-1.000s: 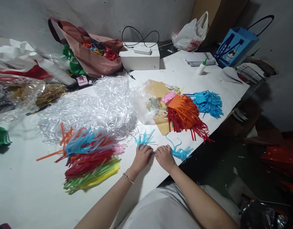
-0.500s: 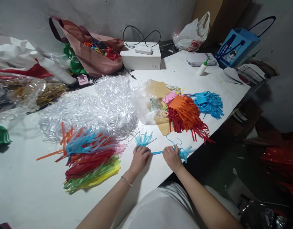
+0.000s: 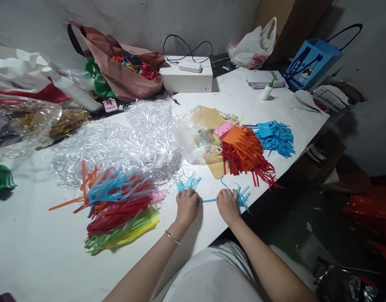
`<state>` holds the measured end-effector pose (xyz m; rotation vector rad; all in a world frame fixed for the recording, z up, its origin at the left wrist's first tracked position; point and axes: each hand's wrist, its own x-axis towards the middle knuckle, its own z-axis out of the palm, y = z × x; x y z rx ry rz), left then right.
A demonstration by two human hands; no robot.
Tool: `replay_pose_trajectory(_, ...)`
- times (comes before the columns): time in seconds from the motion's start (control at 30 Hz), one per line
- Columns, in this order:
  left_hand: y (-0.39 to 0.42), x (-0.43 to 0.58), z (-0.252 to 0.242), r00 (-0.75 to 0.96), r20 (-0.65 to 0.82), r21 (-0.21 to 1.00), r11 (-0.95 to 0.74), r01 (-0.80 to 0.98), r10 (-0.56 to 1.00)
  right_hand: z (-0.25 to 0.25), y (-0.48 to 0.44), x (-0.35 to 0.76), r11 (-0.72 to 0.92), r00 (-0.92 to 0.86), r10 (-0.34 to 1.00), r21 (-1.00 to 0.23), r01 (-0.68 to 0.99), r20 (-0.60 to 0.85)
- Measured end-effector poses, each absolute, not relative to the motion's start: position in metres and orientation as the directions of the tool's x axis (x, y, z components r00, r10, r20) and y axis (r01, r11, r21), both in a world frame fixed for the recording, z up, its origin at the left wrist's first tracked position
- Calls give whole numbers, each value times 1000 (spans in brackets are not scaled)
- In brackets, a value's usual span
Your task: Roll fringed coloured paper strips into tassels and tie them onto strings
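A light-blue paper tassel (image 3: 209,201) lies across the white table in front of me, its middle rolled into a thin cord and its ends fringed. My left hand (image 3: 187,205) is closed around its left part, with fringe fanning out beyond the fingers. Around the right part, my right hand (image 3: 227,205) is closed too, and more fringe sticks out past it. The fingertips and the paper beneath them are mostly hidden. Left of my hands is a pile of colored fringed tissue strips (image 3: 120,205) in orange, blue, red, pink, green and yellow.
Behind my hands spreads a heap of shiny white ribbon (image 3: 123,147) beside a clear plastic bag (image 3: 193,138). Orange tassels (image 3: 243,142) and blue tassels (image 3: 276,136) lie to the right. Further back stand a glue bottle (image 3: 267,91), a white box (image 3: 186,79) and a pink bag (image 3: 126,79).
Both hands have shifted slightly to the right, still on the tassel, and the left wrist has swung right. The right-hand fringe has changed shape and now spreads further downward.
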<state>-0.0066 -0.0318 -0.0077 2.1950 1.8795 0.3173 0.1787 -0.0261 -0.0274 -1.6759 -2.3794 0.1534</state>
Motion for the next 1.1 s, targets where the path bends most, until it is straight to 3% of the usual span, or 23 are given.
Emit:
replay_pose_trajectory(0.13, -37, -6, -10, 370, 56, 252, -371, 894, 927, -30, -29, 181, 463, -445, 886, -216, 860, 126)
replay_pose_trajectory(0.27, -39, -5, -14, 479, 41, 210, -476, 854, 877, -30, -31, 181, 557, -542, 830, -216, 802, 130)
replay_pose_trajectory(0.43, -21, -2, -17, 490, -54, 437, -420, 795, 870, -32, -29, 177, 584, -561, 811, -182, 791, 163)
replay_pose_trajectory(0.53, -11, -1, -16, 447, -73, 512, -352, 784, 891, -33, -23, 174, 602, -577, 797, -153, 784, 180)
replay_pose_trajectory(0.73, -23, 0, 4, 325, -145, 726, -123, 677, 935, -11, -19, 183, 684, -645, 726, -159, 712, 238)
replay_pose_trajectory(0.83, -34, 3, 24, 265, -318, 897, 197, 396, 910, 22, -22, 190, 737, -660, 672, -208, 644, 337)
replay_pose_trajectory(0.93, -40, 7, 50, 256, -463, 874, 485, -25, 849, 60, -23, 190, 741, -624, 668, -286, 607, 406)
replay_pose_trajectory(1.1, -48, 14, 87, 178, -421, 835, 457, -308, 890, 104, -22, 178, 591, -430, 803, -640, 491, 412)
